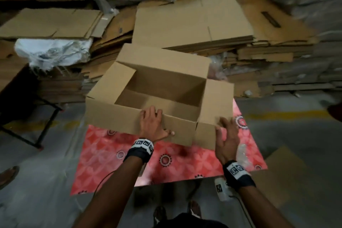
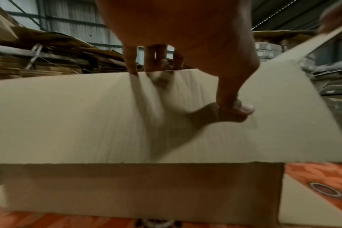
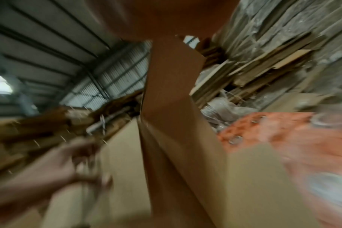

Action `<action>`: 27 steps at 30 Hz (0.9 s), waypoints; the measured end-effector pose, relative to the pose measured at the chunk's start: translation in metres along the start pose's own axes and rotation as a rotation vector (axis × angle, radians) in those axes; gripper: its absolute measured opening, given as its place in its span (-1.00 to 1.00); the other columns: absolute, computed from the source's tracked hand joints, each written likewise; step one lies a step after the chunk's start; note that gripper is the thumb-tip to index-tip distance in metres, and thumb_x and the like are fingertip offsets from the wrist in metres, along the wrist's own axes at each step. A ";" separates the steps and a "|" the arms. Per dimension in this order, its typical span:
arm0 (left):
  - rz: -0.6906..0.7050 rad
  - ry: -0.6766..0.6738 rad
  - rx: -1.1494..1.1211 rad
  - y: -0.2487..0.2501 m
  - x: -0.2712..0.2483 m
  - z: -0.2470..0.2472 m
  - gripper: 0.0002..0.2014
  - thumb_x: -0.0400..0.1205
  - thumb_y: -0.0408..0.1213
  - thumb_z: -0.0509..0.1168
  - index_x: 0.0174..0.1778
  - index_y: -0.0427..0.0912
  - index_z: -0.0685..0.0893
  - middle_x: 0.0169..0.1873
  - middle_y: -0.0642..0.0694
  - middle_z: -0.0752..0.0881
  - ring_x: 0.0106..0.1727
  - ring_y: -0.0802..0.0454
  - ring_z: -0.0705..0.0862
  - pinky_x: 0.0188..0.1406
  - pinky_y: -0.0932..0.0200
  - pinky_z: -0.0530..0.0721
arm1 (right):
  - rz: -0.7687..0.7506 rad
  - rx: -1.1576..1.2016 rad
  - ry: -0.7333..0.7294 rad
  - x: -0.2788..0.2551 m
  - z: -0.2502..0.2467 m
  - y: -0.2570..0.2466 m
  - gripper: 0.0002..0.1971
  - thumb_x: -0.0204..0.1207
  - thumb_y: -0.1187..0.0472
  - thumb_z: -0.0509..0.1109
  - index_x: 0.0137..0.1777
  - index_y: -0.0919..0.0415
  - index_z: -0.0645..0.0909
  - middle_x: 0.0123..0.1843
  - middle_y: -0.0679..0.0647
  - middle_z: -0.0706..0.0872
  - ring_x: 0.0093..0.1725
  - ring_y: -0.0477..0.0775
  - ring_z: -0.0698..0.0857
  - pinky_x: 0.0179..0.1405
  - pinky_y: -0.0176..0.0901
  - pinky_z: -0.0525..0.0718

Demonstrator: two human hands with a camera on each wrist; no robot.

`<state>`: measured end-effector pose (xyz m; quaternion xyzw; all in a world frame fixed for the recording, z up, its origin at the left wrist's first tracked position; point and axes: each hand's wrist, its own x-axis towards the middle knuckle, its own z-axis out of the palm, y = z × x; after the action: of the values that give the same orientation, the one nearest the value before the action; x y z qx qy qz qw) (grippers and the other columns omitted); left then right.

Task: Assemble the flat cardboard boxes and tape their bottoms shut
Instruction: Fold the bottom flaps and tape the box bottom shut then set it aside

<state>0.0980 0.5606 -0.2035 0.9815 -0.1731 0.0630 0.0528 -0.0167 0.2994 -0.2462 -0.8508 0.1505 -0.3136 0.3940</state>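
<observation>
Red patterned table [image 1: 129, 155] before stacks of flat cardboard [image 1: 194, 24]. On it, open cardboard box [image 1: 159, 87]. Left hand [image 1: 150, 123] clamped on near flap: fingers over edge, thumb outside. Right hand [image 1: 226, 139] on right flap [image 1: 216, 102], fingers spread, grip unclear.

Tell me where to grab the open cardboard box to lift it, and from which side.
Take the open cardboard box by its two short end walls, coming in from left and right. The flaps splay outward and would likely bend, so grip below their fold lines.
</observation>
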 end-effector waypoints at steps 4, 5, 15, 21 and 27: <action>-0.002 0.014 0.031 0.038 0.013 0.012 -0.07 0.07 0.55 0.40 0.07 -0.18 0.60 0.04 -0.22 0.55 0.10 -0.23 0.54 0.33 -0.27 0.51 | 0.179 -0.127 -0.170 -0.002 0.022 0.009 -0.23 0.62 -0.37 0.19 0.67 0.13 0.41 0.69 0.10 0.45 0.70 0.14 0.36 0.71 0.34 0.20; -0.008 0.025 0.034 0.047 0.016 0.014 -0.11 0.09 0.51 0.42 0.07 -0.18 0.60 0.05 -0.22 0.54 0.11 -0.23 0.53 0.33 -0.30 0.51 | 0.239 -0.106 -0.208 0.001 0.028 0.007 -0.13 0.57 -0.45 0.19 0.72 0.13 0.32 0.73 0.11 0.39 0.71 0.14 0.32 0.72 0.28 0.19; 0.062 -0.027 -0.070 0.069 0.029 0.013 -0.27 0.43 0.30 0.39 0.36 -0.13 0.52 0.18 -0.17 0.50 0.24 -0.18 0.47 0.25 -0.21 0.59 | 0.375 0.034 -0.237 0.048 0.057 0.031 0.00 0.40 -0.41 0.47 0.68 0.21 0.32 0.55 0.29 0.58 0.51 0.34 0.58 0.49 0.27 0.56; -0.087 0.029 0.051 -0.010 0.037 0.002 -0.47 0.60 0.19 0.31 0.38 -0.08 0.65 0.23 -0.17 0.70 0.35 -0.24 0.57 0.51 -0.30 0.31 | -0.054 -0.394 -0.154 0.067 0.055 -0.005 -0.20 0.52 0.27 0.52 0.72 0.31 0.26 0.70 0.38 0.32 0.68 0.41 0.30 0.62 0.39 0.37; -0.189 -0.038 -0.035 -0.012 0.020 0.010 -0.45 0.50 0.25 0.33 0.16 -0.16 0.70 0.01 -0.27 0.70 0.12 -0.29 0.55 0.31 -0.22 0.45 | -0.320 -0.226 -0.505 0.045 0.126 -0.069 -0.48 0.60 0.17 0.28 0.57 0.23 0.48 0.53 0.25 0.53 0.60 0.32 0.44 0.70 0.29 0.17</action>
<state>0.1221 0.5642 -0.2114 0.9934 -0.0819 0.0358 0.0724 0.1001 0.3945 -0.2371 -0.9530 -0.0539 -0.1318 0.2674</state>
